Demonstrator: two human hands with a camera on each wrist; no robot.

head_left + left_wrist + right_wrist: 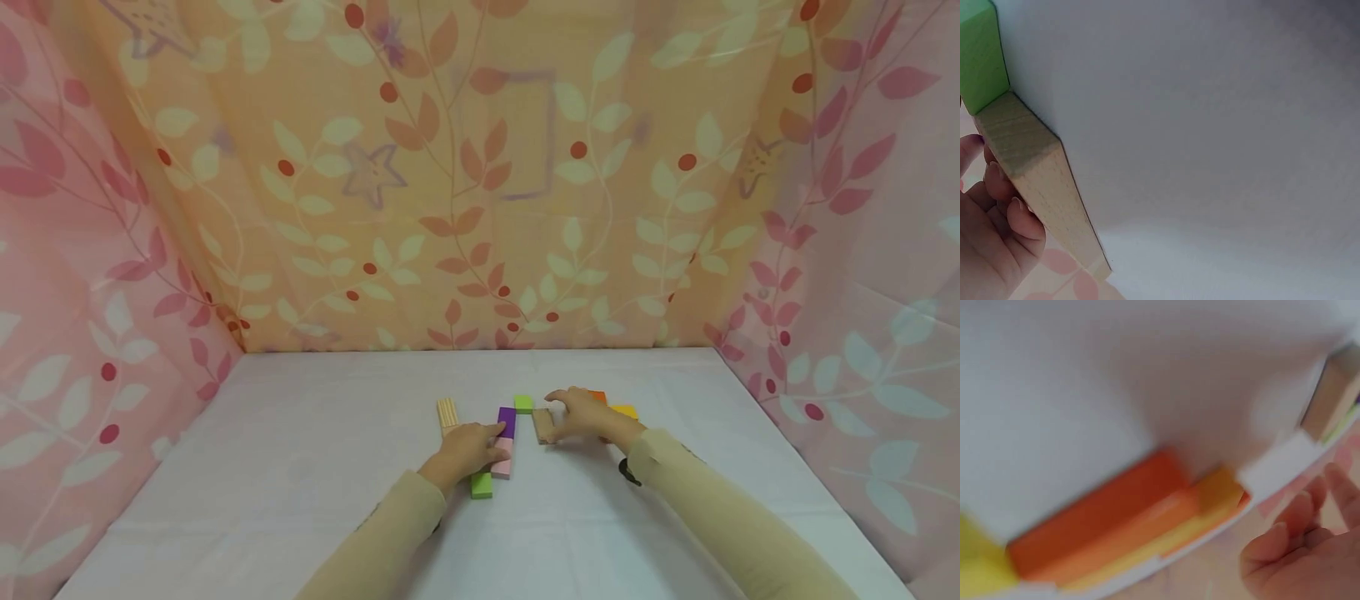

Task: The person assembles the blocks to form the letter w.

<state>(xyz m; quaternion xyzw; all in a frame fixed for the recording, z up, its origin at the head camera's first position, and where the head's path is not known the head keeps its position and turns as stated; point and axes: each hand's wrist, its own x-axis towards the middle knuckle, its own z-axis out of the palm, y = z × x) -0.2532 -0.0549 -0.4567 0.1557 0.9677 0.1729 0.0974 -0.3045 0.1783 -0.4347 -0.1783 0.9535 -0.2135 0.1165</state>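
Note:
My left hand [467, 448] lies over the row of blocks, one fingertip at the purple block [507, 422] and the thumb side at the pink block [502, 468]. Just below it sits a green block [482, 485]. The left wrist view shows my bent fingers [1022, 220] beside a plain wooden block [1063, 203], which meets a green block [982, 59]. My right hand [587, 414] hovers with fingers spread near a wooden block [542, 427]. In the right wrist view nothing is between its fingers [1294, 522].
A second green block [522, 404] lies at the far end of the arrangement. Ribbed wooden pieces [447, 412] stretch out beyond my left hand. An orange block [597, 397] and a yellow block [626, 411] are partly behind my right hand. Patterned cloth walls enclose the white table [315, 433].

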